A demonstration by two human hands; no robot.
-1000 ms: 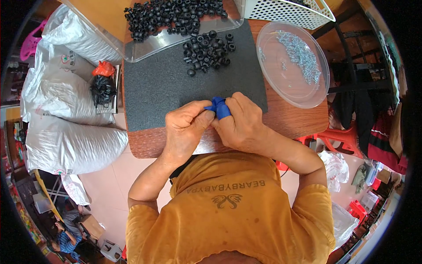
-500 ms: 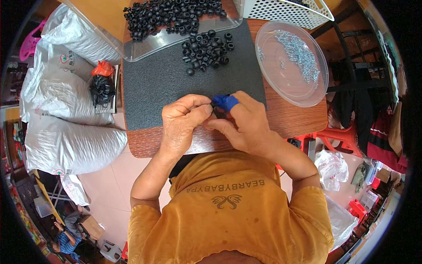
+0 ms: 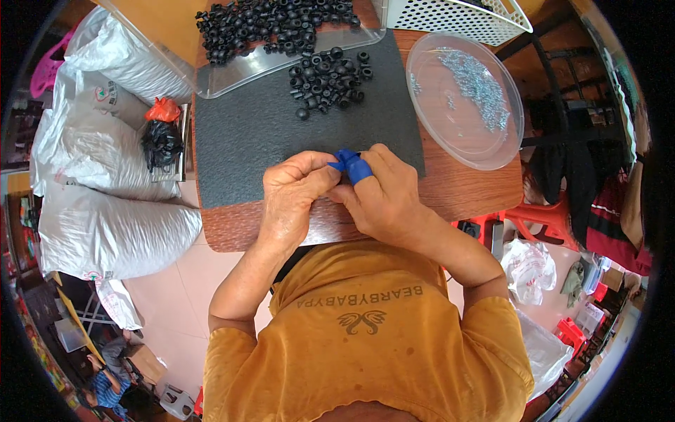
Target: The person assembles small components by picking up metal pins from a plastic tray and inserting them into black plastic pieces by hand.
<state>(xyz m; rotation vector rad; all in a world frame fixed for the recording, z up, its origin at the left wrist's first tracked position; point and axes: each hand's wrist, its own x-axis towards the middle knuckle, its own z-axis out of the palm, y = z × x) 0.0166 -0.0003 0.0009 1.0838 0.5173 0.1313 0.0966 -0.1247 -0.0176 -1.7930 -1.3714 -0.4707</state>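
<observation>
Over the front edge of the dark grey mat [image 3: 242, 144], my two hands meet fingertip to fingertip. My left hand [image 3: 299, 183] is closed in a pinch between thumb and index finger. My right hand [image 3: 383, 190] is closed too, its index finger wrapped in blue tape [image 3: 357, 167] and bent over the left fingertips. Whatever the fingers hold is small and hidden behind them. Beyond the hands lies a loose pile of small black knob-like parts [image 3: 327, 81]. To the right, a round clear plastic lid [image 3: 439, 130] bears many tiny silvery-blue pieces [image 3: 478, 88].
A clear tray [image 3: 281, 74] with many more black parts stands at the table's far side, beside a white perforated basket [image 3: 450, 24]. Full white sacks [image 3: 119, 232] crowd the left. A red stool [image 3: 545, 218] stands at right. Another person [image 3: 109, 383] appears far lower left.
The taped right index finger has curled left over the left fingertips. A dark bit that showed between the fingers is now covered. The piles look the same.
</observation>
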